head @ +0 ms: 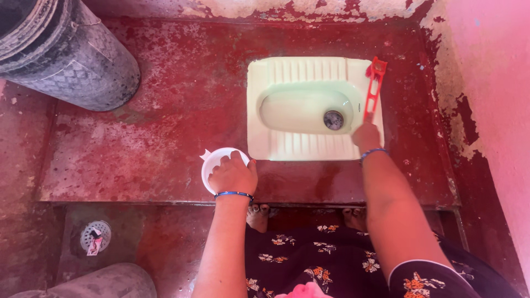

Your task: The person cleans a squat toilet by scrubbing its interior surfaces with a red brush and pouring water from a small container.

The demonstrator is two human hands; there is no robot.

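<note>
Our left hand [234, 174] curls closed around a white mug [216, 160] – our right hand [366, 136] fists a red brush [374, 88] over the squat pan [265, 77].

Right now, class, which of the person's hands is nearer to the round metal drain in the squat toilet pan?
Right. The right hand grips the red brush just beside the drain, over the pan. The left hand holds a white mug on the red floor, outside the pan.
</note>
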